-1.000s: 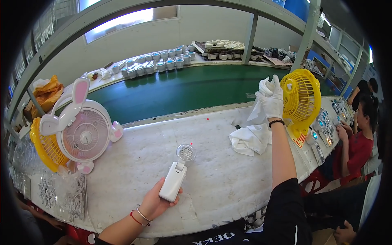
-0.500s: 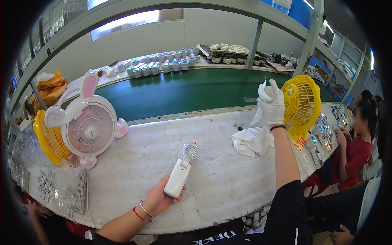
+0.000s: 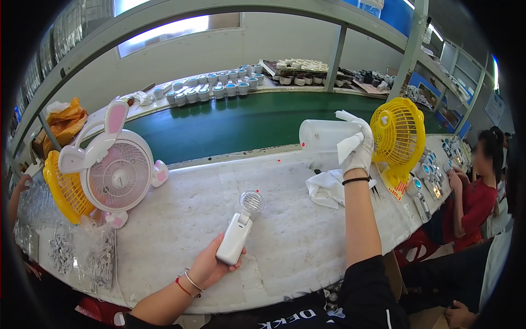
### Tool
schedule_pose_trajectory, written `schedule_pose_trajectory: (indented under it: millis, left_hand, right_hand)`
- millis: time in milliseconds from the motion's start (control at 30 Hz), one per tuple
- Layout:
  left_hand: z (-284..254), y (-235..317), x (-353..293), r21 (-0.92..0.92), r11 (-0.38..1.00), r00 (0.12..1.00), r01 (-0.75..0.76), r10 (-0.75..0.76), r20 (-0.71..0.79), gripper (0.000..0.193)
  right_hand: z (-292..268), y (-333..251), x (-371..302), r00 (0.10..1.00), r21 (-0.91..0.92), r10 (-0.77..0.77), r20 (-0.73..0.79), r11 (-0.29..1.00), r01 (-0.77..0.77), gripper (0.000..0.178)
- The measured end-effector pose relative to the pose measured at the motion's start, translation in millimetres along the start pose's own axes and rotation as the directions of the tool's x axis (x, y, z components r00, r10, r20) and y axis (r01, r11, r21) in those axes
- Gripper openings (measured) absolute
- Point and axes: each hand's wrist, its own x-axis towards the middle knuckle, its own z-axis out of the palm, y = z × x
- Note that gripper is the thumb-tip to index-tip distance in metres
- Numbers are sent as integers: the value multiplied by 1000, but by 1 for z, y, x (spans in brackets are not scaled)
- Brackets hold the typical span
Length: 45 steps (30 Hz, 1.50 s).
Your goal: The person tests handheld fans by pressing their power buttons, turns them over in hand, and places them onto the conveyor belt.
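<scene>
My bare left hand point(image 3: 211, 262) is closed round the white body of a small handheld fan point(image 3: 233, 239). The fan's round, clear-grilled head point(image 3: 252, 201) points away from me. At the right, my gloved right hand point(image 3: 361, 145) is raised above the table and closed on a frosted translucent bottle point(image 3: 324, 136), tipped on its side, with its base toward the left. A folded white cloth point(image 3: 349, 147) is also in that hand, bunched against the bottle. Below it, another crumpled white cloth point(image 3: 325, 188) lies on the table.
A yellow fan point(image 3: 398, 134) stands just right of my right hand. A bunny-eared white fan point(image 3: 119, 170) and another yellow fan point(image 3: 64, 183) stand left, by bagged parts point(image 3: 82, 252). A green belt point(image 3: 241, 123) runs behind the white table point(image 3: 186, 214). A co-worker point(image 3: 476, 192) sits right.
My right hand has moved slightly left and lower, and the frosted bottle now shows in it along with the cloth. The left hand still holds the handheld fan.
</scene>
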Motion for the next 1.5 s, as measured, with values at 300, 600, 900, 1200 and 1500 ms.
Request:
schedule_pose_trajectory:
  millis: [300, 600, 900, 1200, 1500]
  left_hand:
    - [-4, 1, -3, 5, 1000, 1000, -6, 6, 7, 46]
    - [-3, 0, -3, 8, 1000, 1000, -2, 2, 30, 45]
    - [3, 2, -1, 9, 1000, 1000, 16, -16, 19, 46]
    - [-8, -5, 3, -35, 998, 999, 49, -49, -13, 43]
    - [-10, -10, 1, -118, 993, 999, 28, -30, -19, 40]
  right_hand:
    - [9, -12, -6, 997, -136, -29, 74, 990, 39, 38]
    - [10, -27, 6, 711, -616, -145, 688, 401, 678, 76]
    - [10, -52, -7, 516, -601, -370, 773, -164, 782, 68]
    - [42, -18, -217, -258, -54, 384, 886, 640, 766, 57]
    - [29, -5, -224, -310, -42, 318, 896, 754, 655, 50]
